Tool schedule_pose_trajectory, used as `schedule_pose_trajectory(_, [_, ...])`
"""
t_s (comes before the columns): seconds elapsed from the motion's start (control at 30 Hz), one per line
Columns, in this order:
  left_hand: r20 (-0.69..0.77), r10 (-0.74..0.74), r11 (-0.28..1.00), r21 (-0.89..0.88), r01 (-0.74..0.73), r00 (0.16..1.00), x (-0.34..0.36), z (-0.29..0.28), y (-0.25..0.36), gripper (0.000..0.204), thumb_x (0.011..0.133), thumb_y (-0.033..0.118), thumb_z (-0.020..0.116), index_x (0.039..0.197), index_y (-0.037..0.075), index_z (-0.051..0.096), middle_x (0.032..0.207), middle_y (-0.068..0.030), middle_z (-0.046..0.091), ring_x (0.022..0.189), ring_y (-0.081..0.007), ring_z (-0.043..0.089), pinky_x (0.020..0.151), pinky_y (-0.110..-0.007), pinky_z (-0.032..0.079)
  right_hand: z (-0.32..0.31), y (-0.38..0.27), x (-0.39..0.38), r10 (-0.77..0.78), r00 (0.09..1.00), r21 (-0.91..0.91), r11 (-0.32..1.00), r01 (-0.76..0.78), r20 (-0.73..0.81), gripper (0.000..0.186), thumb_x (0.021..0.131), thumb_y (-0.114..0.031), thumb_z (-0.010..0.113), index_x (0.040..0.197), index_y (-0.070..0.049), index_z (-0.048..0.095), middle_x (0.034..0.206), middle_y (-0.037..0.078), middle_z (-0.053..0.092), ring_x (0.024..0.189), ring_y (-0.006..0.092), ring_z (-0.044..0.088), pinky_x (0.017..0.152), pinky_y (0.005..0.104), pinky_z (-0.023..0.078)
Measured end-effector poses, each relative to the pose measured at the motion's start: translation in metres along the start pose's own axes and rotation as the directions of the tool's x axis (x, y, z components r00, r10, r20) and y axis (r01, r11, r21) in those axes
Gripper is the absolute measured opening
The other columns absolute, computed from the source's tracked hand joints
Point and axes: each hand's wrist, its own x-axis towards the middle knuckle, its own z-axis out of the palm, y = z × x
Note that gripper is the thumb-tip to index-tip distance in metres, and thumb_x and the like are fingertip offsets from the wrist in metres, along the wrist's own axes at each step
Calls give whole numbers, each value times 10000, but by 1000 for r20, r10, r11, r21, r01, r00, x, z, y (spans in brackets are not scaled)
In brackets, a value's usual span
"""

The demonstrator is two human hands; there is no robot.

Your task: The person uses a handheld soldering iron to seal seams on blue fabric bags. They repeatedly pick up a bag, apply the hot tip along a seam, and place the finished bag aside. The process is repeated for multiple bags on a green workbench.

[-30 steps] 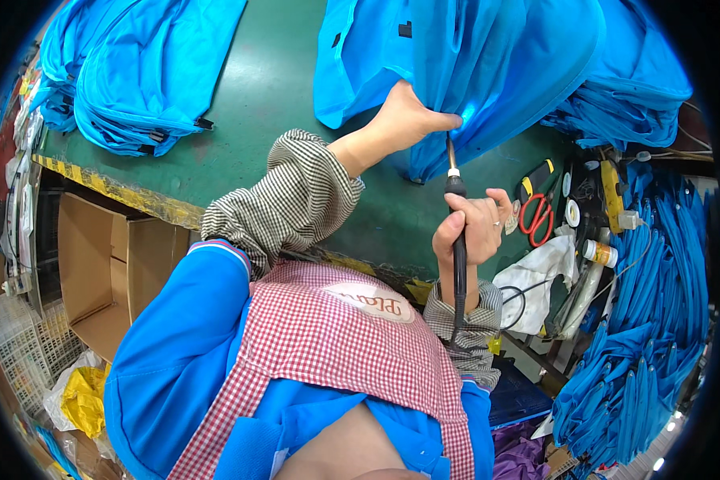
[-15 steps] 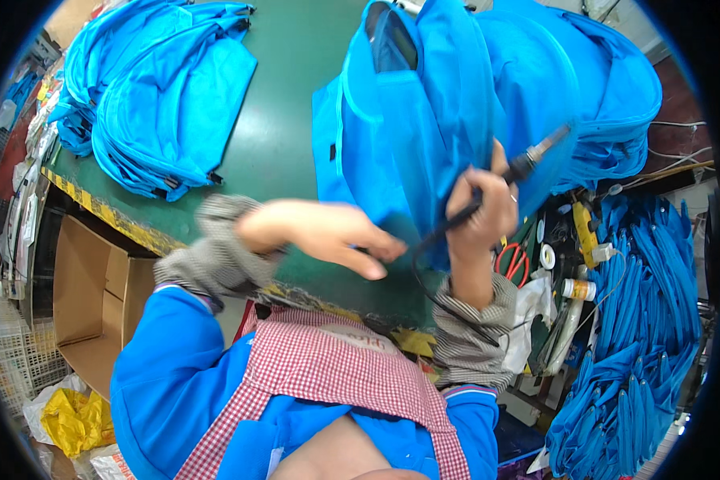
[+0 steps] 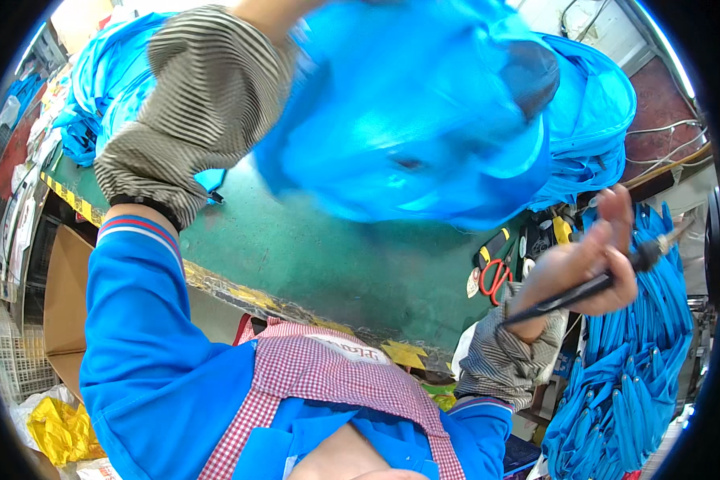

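A blue fabric bag piece with a dark mesh panel fills the upper middle, smeared by motion and partly off the table. My left hand reaches up to its top left; the picture's upper edge cuts off the fingers, and the swinging fabric moves with that hand. On the right, my right hand holds a pen-shaped tool like a soldering iron, with a black handle, cord and metal tip. The tool lies across the palm, with some fingers raised. Its tip points right, away from the fabric.
Blue fabric stacks lie at the far left and far right of the green table. Red-handled scissors rest near its right edge. Bundled blue pieces hang at right; a cardboard box stands at left.
My left hand has moved up and forward from the table's front, and the bag piece has swung up and left with it. My right hand, with the tool, has shifted right, away from the fabric.
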Motion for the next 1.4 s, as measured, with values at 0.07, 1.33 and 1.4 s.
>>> schedule_pose_trajectory(0.07, [182,-162,966,-172,194,970,-4,75,32,406,760,233,633,1075,-21,604,842,-202,680,726,-317,657,652,-387,522,26,10,-28,-23,997,68,998,17,78,179,860,-47,587,1025,3,538,1133,250,614,1060,339,601,933,413,455])
schedule_pose_trajectory(1.33, [237,-624,256,-838,481,745,-272,222,39,231,774,60,745,985,-6,679,935,-79,698,820,-141,645,740,-302,522,133,49,-113,-95,946,-189,969,159,311,425,730,-98,766,1117,-125,593,1258,148,590,1206,278,517,1041,375,320])
schedule_pose_trajectory(1.4, [210,-652,225,-864,451,728,-274,225,42,235,763,51,751,979,-9,683,926,-82,699,811,-141,648,733,-305,526,127,50,-113,-109,941,-225,956,187,319,412,741,-128,770,1113,-118,593,1235,142,606,1155,275,549,1013,370,341])
